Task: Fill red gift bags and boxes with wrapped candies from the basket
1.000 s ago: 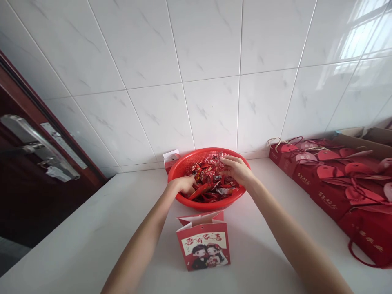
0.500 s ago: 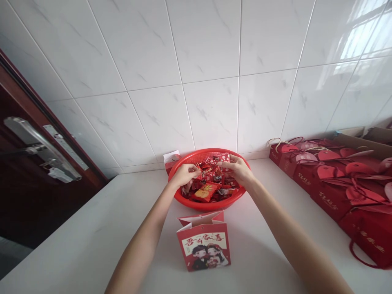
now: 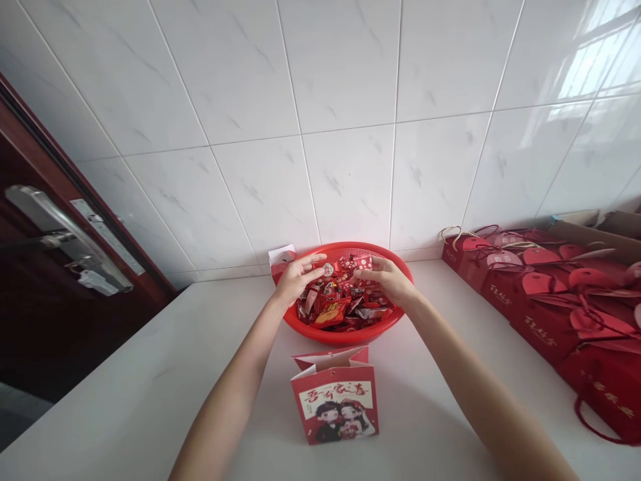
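A red plastic basket point(image 3: 345, 339) holds a heap of wrapped candies point(image 3: 333, 312), mostly red. Over its left side is my left hand point(image 3: 299, 277), thumb and fingertips at a small candy point(image 3: 328, 269) with a round pale label; part of the grip is hidden. My right hand point(image 3: 388, 279) reaches in from the right, closed on a red packet with white dots point(image 3: 362, 263). In front of the basket stands an open-topped red paper gift bag point(image 3: 334, 407), printed with a cartoon couple. Its inside is mostly out of sight.
Several red gift boxes point(image 3: 521, 314) with cord handles are packed together on the right of the white counter point(image 3: 200, 361). A small red and white box point(image 3: 282, 257) sits behind the basket's left rim. Tiled wall behind; a dark door point(image 3: 55, 300) at left.
My left hand has risen a little from the heap, its fingers more spread, and the round-labelled candy now shows at its fingertips. My right hand has shifted slightly with the dotted packet.
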Demonstrator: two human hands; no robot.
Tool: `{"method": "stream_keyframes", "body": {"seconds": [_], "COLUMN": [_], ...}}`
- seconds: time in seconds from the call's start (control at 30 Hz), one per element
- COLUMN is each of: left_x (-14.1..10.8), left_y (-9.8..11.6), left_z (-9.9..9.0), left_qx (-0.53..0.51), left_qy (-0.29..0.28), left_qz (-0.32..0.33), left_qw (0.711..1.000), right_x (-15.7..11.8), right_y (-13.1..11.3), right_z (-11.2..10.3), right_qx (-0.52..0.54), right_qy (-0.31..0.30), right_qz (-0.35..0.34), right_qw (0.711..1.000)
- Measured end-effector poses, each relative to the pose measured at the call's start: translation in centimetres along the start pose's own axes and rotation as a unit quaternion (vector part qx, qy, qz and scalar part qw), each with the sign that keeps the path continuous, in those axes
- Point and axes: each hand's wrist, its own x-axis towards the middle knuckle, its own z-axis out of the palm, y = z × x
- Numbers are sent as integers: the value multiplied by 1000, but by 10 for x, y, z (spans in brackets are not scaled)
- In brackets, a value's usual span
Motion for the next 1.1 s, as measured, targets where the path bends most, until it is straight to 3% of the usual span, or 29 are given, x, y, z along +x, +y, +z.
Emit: {"method": "stream_keyframes", "body": {"seconds": [0.23,0.4,0.7,0.83,0.93,1.1], "left_x": [-3,-6,-9,-8,-6,-7], "left_y": [3,5,9,12,12,14], "left_z": [3,3,6,7,10,21], "left_qx": [37,83,116,68,122,365], "left_qy": [-49,-118,-177,-223,-274,-349], "left_qz": [16,-43,-52,-29,-29,-31], "left_qw": [998,989,976,972,954,862], "right_x": [0,0,1,2,1,2], "right_y": [1,2,6,7,6,4], "right_z": [1,1,-2,0,1,0], "right_qx": [-16,-45,-143,-165,-109,-48], "right_qy": [-3,-23,-108,-66,3,96], "right_qz": [-8,13,18,-24,-44,5], "right_qw": [1000,999,984,984,993,994]}}
